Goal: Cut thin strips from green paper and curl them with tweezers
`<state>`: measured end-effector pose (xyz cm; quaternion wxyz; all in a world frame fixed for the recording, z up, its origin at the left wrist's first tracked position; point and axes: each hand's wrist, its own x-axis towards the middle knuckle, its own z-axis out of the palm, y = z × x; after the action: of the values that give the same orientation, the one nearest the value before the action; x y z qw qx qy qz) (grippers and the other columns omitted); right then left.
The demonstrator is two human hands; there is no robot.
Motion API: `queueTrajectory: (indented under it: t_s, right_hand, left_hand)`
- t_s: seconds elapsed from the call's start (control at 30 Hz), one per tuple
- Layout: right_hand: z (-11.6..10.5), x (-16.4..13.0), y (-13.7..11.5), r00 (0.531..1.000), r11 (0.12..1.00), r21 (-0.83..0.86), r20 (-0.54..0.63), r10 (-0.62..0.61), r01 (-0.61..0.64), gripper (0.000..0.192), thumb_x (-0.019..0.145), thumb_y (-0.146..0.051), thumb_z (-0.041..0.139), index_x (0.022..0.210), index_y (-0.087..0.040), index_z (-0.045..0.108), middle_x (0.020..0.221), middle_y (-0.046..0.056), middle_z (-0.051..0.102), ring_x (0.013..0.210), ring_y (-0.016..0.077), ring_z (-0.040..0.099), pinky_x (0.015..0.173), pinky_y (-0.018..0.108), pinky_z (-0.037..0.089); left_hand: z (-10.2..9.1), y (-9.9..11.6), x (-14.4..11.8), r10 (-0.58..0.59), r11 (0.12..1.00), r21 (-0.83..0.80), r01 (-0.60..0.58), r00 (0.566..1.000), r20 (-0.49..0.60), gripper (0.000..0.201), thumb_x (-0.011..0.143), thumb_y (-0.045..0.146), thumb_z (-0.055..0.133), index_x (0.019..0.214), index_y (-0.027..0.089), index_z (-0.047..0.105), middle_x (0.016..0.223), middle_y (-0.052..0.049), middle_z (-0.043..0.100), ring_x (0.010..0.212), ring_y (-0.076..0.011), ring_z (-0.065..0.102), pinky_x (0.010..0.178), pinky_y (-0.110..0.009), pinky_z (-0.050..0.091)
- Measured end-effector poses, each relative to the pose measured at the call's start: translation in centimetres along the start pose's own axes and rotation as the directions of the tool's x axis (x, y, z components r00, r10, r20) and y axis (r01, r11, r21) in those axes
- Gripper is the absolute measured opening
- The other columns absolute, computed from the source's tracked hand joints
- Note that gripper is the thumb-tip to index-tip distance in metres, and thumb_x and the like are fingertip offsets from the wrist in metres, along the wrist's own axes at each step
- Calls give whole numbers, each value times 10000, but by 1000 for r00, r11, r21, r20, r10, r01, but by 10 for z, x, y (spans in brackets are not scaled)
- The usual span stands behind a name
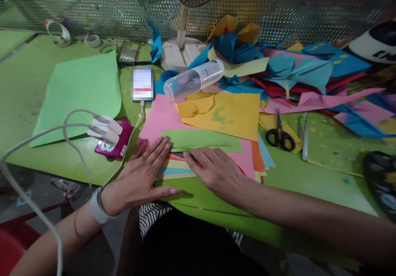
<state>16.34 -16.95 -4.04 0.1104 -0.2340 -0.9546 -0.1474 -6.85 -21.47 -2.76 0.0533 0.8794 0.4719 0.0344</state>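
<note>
We see the left hand (140, 177) lying flat, fingers spread, palm down on a stack of coloured sheets (179, 168), clasping nothing. The right hand (216, 169) rests just beside it, fingers together and pressing a folded green sheet (202, 140) that lies under its fingertips and reaches away from both hands. Beyond the right hand, well apart, lie black scissors (280, 135); past the left, a pink power strip (114, 143).
</note>
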Motion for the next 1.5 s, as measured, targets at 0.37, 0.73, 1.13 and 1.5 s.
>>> queueTrajectory:
  t_s: [0.37, 0.73, 1.13, 1.5]
  right_hand:
    - [0, 1, 4, 999, 998, 50, 16, -37, 36, 307, 869, -41, 433, 1142, -28, 574, 939, 126, 652, 814, 242, 529, 610, 357, 399]
    - [4, 0, 11, 994, 990, 106, 32, -100, 96, 295, 895, -65, 426, 1157, -41, 559, 964, 132, 648, 827, 235, 526, 622, 350, 390]
    - [-11, -22, 22, 988, 978, 162, 58, -143, 132, 293, 915, -113, 434, 1193, -80, 522, 1010, 127, 624, 842, 227, 522, 632, 352, 415]
    - [-46, -95, 67, 989, 982, 167, 130, 63, -85, 344, 868, -36, 420, 1167, -119, 567, 1011, 122, 630, 880, 220, 570, 691, 350, 480]
  left_hand:
    - [0, -1, 0, -5, 1000, -9, 5, 1000, 11, 957, 814, 736, 344, 1488, 106, 88, 1547, -127, 167, 1429, -244, 133, 1161, -401, 11]
    - [-2, -2, 0, -11, 997, -70, 13, 1000, 29, 935, 820, 709, 385, 1491, 130, 89, 1551, -117, 162, 1426, -247, 148, 1166, -403, 45]
    - [-32, 3, 16, -146, 987, -69, 142, 988, -55, 711, 904, 568, 392, 1459, 164, 208, 1519, -130, 272, 1381, -261, 278, 1105, -442, 275]
    - [-39, 45, 120, 45, 998, -51, -46, 999, -20, 235, 911, 307, 479, 1048, 132, 553, 1026, -117, 592, 956, -251, 567, 803, -392, 489]
